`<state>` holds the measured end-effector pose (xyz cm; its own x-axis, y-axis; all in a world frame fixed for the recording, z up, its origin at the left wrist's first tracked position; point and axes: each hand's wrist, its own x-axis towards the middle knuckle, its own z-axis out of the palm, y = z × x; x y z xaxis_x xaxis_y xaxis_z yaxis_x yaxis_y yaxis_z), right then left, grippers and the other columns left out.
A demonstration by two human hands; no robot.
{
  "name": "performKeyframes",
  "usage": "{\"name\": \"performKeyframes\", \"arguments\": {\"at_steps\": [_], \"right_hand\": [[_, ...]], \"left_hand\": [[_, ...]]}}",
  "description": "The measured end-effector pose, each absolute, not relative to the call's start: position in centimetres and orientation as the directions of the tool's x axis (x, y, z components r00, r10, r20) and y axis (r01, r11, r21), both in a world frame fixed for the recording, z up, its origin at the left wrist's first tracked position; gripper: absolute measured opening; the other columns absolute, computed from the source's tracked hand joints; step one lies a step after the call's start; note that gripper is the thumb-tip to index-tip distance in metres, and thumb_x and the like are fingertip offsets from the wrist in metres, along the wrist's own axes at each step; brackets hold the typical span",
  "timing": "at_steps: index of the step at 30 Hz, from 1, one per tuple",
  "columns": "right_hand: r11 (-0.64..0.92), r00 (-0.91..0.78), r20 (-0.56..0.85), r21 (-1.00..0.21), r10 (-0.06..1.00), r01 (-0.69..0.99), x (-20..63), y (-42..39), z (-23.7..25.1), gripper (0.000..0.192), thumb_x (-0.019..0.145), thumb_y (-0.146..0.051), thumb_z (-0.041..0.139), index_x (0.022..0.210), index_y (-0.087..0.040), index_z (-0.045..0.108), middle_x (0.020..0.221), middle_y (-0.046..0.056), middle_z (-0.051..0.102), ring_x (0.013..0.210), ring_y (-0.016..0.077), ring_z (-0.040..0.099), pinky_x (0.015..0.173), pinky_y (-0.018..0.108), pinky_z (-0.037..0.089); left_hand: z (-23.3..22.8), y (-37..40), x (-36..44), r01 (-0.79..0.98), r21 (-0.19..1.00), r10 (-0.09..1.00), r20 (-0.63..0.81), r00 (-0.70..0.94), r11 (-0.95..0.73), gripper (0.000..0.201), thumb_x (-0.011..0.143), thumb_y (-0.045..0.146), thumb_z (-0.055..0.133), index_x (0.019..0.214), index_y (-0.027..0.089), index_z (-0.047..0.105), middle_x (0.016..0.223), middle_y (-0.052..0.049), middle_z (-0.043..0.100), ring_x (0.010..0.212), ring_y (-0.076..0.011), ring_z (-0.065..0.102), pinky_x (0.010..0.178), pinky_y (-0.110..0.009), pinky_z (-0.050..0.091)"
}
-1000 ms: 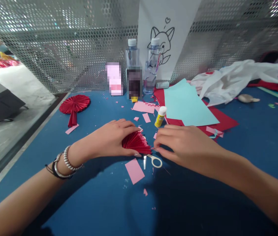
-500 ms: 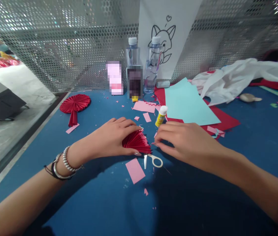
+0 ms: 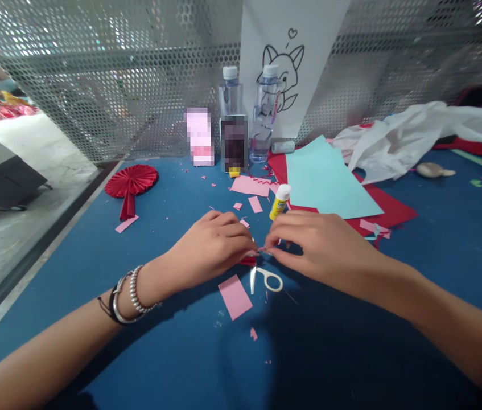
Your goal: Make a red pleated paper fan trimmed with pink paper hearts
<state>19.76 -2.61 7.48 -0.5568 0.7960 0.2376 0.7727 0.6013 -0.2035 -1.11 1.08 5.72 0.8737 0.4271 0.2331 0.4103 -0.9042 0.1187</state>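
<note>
My left hand [image 3: 213, 247] and my right hand [image 3: 315, 245] meet fingertip to fingertip at the middle of the blue table [image 3: 172, 341]. Between the fingertips sits a small piece, too small to identify. Under my left hand lies a pleated red paper fan [image 3: 248, 261], mostly hidden, with only its lower edge showing. White-handled scissors [image 3: 266, 279] lie just below the hands. A pink paper rectangle [image 3: 234, 296] lies beside them.
A yellow glue stick [image 3: 279, 201] stands behind my right hand. Light blue paper [image 3: 326, 182] lies on red sheets [image 3: 390, 209] at the right. A finished red fan [image 3: 131, 183] lies far left. Two water bottles [image 3: 264, 111] stand by the mesh wall. White plastic [image 3: 411, 136] lies back right.
My left hand has slid right and curled over the red fan, covering most of it. Its fingertips now meet those of my right hand, which has barely moved.
</note>
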Motion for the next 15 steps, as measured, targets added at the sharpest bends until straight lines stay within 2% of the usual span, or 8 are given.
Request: {"name": "performKeyframes", "arguments": {"at_steps": [15], "right_hand": [[0.593,-0.552,0.227,-0.189,0.802,0.783,19.84,-2.68,7.64,0.012,0.082,-0.024,0.053,0.077,-0.023,0.064,0.081,-0.003,0.064,0.076,0.0119,0.057,0.056,0.024,0.037]], "left_hand": [[6.34,1.22,-1.39,0.429,0.045,0.427,0.222,0.876,-0.902,0.022,0.091,0.024,0.039,0.094,0.018,0.060,0.097,-0.004,0.064,0.091,-0.0181,0.050,0.073,-0.030,0.034]]}}
